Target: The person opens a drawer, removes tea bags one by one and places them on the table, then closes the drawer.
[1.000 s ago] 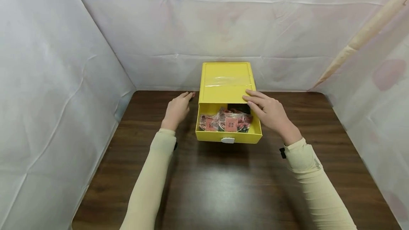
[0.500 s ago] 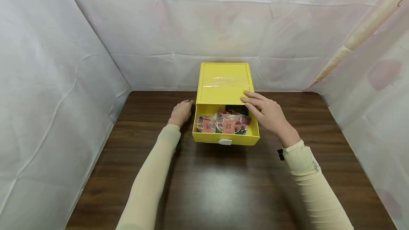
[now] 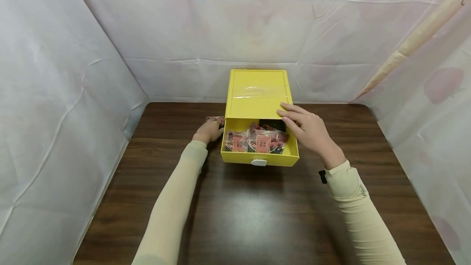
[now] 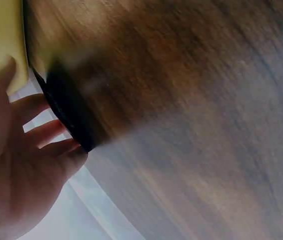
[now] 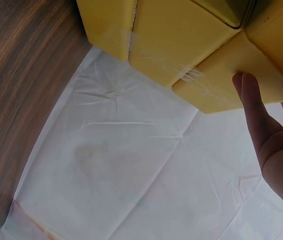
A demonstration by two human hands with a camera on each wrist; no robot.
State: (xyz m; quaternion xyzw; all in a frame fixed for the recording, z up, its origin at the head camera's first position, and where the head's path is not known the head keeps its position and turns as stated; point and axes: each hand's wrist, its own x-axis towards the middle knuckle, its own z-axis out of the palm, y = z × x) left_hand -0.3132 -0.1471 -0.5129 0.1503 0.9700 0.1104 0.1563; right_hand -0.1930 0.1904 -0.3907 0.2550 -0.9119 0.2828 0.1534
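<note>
In the head view, my left hand (image 3: 209, 130) is beside the left wall of a yellow drawer box. Beyond its fingers shows a reddish tea sachet (image 3: 215, 119). The left wrist view shows the sachet's dark side (image 4: 69, 107) at my curled fingers, close over the table, with the thumb near the yellow wall. My right hand (image 3: 307, 130) rests on the box's top (image 3: 257, 107) at its front right corner, fingers extended. The box's drawer (image 3: 235, 158) stands pulled out, with several red tea sachets (image 3: 263, 143) and a black thing (image 3: 272, 124) inside.
The yellow box stands at the back of a dark wood table (image 3: 254, 216), close to a pale cloth wall (image 3: 176, 32). More cloth hangs at left and right. A white pull tab (image 3: 259, 162) sits on the drawer's front, and clear tape (image 5: 196, 75) crosses the box.
My left hand has moved toward me and closer to the box wall. The sachet, hidden behind the hand half a second ago, shows again, nearer than at first. My right hand stays on the box.
</note>
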